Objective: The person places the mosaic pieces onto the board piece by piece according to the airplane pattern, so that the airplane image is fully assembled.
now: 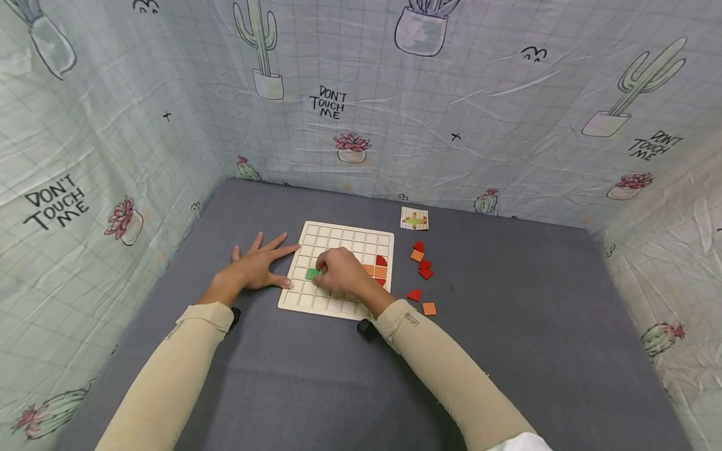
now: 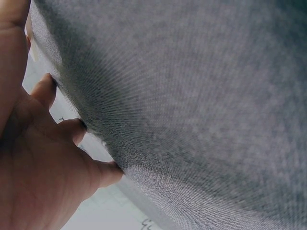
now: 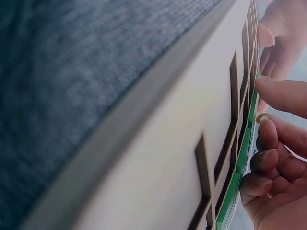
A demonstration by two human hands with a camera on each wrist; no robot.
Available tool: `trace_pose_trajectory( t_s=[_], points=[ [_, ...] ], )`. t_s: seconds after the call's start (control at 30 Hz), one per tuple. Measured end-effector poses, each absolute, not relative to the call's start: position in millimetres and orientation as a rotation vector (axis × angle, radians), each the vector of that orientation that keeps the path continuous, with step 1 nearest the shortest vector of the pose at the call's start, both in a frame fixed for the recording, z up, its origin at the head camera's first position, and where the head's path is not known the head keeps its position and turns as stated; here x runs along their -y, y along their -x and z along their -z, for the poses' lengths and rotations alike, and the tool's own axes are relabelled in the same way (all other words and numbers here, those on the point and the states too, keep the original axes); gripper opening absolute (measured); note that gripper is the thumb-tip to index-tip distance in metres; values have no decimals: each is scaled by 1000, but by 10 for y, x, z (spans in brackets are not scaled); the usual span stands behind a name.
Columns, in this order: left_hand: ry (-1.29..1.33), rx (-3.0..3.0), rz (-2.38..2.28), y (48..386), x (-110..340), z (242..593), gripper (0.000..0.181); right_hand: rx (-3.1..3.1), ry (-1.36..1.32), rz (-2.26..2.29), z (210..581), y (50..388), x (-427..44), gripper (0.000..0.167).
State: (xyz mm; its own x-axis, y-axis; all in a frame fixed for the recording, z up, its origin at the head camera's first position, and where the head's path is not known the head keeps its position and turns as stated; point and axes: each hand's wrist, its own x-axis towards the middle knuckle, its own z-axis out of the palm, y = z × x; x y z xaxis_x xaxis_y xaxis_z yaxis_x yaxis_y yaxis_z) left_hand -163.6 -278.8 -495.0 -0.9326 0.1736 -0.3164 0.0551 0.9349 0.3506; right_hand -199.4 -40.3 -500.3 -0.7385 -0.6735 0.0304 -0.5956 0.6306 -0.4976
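Observation:
In the head view a pale wooden grid board (image 1: 328, 305) lies on the grey cloth. My left hand (image 1: 254, 267) is spread at its left side, with the index finger and thumb touching the edge; the left wrist view shows that hand's (image 2: 43, 153) other fingertips on the cloth. Over the middle of the board, my right hand (image 1: 341, 271) pinches a green tile (image 1: 312, 274) with thumb and index finger. Close up, the right hand (image 3: 283, 167) has its remaining fingers curled above a row of green tiles (image 3: 243, 149). Orange tiles (image 1: 380, 272) and red pieces (image 1: 381, 260) sit at the board's right side.
Loose red pieces (image 1: 414, 294) and orange squares (image 1: 429, 308) lie right of the board. A small pattern card (image 1: 414, 218) rests behind them. Printed fabric (image 1: 361, 75) hangs around the back and sides of the grey surface (image 1: 536, 300).

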Motion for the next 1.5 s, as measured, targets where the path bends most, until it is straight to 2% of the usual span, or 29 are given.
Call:
trace_pose_trajectory(
  t_s=[0.57, 0.7, 1.5],
  points=[
    [-204, -2749, -476, 1676, 2757, 4967, 101, -2681, 1030, 801, 4929, 1967, 276, 16],
    [-198, -2747, -467, 1678, 2746, 4959, 102, -2662, 1024, 852, 4896, 2003, 168, 11],
    [-173, -2733, -460, 1658, 2790, 4959, 104, -2638, 890, 1027, 4853, 2218, -647, 14]
  ],
)
